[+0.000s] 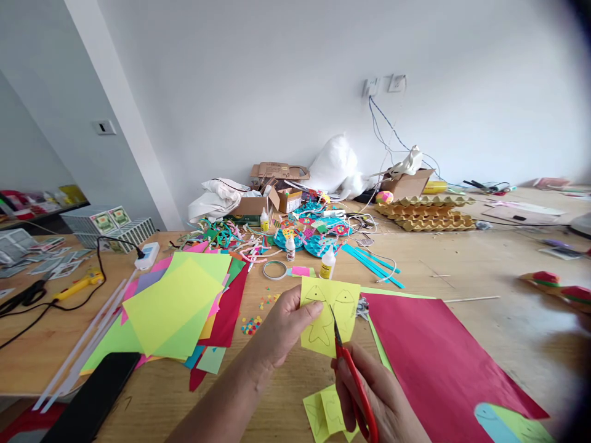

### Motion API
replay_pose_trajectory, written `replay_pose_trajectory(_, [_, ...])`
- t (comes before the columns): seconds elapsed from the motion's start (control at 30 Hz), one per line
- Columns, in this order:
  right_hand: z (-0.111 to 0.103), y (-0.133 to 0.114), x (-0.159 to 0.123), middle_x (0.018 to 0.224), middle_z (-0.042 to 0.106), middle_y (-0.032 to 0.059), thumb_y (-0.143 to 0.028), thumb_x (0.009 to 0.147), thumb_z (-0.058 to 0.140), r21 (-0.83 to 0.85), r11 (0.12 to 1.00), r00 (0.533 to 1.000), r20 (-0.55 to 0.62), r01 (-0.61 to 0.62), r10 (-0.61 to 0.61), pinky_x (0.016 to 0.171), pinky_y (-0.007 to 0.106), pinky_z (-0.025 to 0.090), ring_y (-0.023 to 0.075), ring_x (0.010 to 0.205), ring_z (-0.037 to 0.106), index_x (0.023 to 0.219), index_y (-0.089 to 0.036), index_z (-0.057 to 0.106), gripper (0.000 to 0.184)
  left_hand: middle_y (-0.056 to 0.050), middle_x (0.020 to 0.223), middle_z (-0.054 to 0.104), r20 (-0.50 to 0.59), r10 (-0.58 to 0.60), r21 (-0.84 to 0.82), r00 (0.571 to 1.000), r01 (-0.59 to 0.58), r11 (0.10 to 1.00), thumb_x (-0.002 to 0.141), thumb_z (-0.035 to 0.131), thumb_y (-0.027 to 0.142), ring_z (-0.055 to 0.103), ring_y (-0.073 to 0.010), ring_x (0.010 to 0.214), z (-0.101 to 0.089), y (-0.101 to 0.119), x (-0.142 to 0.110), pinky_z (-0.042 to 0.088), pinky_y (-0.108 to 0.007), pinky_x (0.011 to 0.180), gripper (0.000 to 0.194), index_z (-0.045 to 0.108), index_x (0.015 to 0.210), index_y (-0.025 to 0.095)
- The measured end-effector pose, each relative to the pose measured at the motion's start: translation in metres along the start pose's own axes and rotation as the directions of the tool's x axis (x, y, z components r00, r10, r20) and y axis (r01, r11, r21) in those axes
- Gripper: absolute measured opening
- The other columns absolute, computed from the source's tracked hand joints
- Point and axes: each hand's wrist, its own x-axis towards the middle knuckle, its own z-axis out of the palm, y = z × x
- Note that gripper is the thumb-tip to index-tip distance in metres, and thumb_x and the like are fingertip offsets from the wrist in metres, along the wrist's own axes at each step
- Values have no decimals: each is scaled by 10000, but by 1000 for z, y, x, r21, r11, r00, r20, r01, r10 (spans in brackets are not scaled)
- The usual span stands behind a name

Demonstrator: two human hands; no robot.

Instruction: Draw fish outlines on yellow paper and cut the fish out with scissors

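Note:
Between the thumb and fingers of my left hand (pixel 289 320) is a yellow sheet of paper (pixel 339 289), held above the table by its left edge. Two fish outlines are drawn on it in dark lines. My right hand (pixel 369 387) grips red-handled scissors (pixel 353 369), whose dark blades point up at the sheet, between the two outlines. Whether the blades are apart cannot be made out. Below the sheet lies another piece of yellow paper (pixel 325 409) with drawn lines, partly hidden by my right hand.
Stacked coloured paper (pixel 175 307) lies left, near a black phone-like slab (pixel 92 397). A red sheet (pixel 443 357) covers the right front. Glue bottles (pixel 327 264), a tape roll (pixel 274 269) and blue strips (pixel 373 264) lie beyond my hands. Egg trays (pixel 425 215) stand behind.

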Motion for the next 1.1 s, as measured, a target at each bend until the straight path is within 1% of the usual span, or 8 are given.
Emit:
replay_pose_trajectory(0.07, [0,1,0,465,439,-63,-665,802,439,21,1000,1000,2,8,-8,483,234,335,104,443,397,671,-211,459,473,-92,885,696,-3,-8,-2,1000,8,1000,784,613,331,639,-202,760,1,0,0,468,-296,695,348,629,1049,106])
replay_pose_trajectory(0.27, [0,0,0,487,438,-63,-666,789,464,52,998,1000,-6,24,-24,485,226,350,112,466,416,684,-211,462,467,-97,899,696,67,-26,-41,997,29,999,763,622,313,646,-227,813,4,-1,-1,473,-314,724,363,628,1061,106])
replay_pose_trajectory(0.37, [0,1,-1,481,449,-60,-664,804,438,44,999,1000,-9,30,-30,497,233,359,111,462,412,672,-212,455,471,-94,895,698,48,-43,-42,998,45,998,743,634,319,647,-215,787,5,-1,-1,473,-307,718,360,637,1034,107])
replay_pose_trajectory(0.53, [-2,6,-1,455,450,-63,-580,858,435,1,999,999,2,48,-48,462,226,320,103,435,388,673,-213,468,413,-95,881,698,34,-58,-55,998,60,997,721,650,327,644,-212,772,6,-1,-1,471,-306,712,367,643,1013,106])
replay_pose_trajectory(0.63, [-2,6,-1,477,450,-63,-598,845,439,12,999,999,21,48,-49,465,225,343,104,445,409,672,-214,456,422,-100,887,697,32,-67,-78,997,70,995,716,655,330,644,-213,773,7,-2,-2,470,-304,708,375,643,1016,105])
replay_pose_trajectory(0.77, [-1,0,-3,466,469,-54,-643,816,442,22,998,998,-30,65,-64,468,227,347,111,454,434,685,-210,470,453,-93,876,699,71,-87,-97,994,94,991,715,656,311,643,-197,755,9,-3,-4,474,-287,702,347,657,998,110])
replay_pose_trajectory(0.9, [0,-2,-6,452,460,-60,-663,796,454,43,998,996,-72,47,-44,453,225,338,104,439,421,673,-211,464,468,-79,861,700,99,-92,-102,991,102,990,718,650,310,636,-175,733,13,-5,-6,468,-261,695,319,676,972,120])
replay_pose_trajectory(1.1, [1,10,-10,418,444,-71,-647,814,441,45,998,998,-43,40,-38,415,220,282,86,392,378,646,-211,451,467,-83,878,702,54,-129,-101,990,134,986,706,650,296,625,-168,710,15,-12,-10,464,-261,681,330,676,984,120])
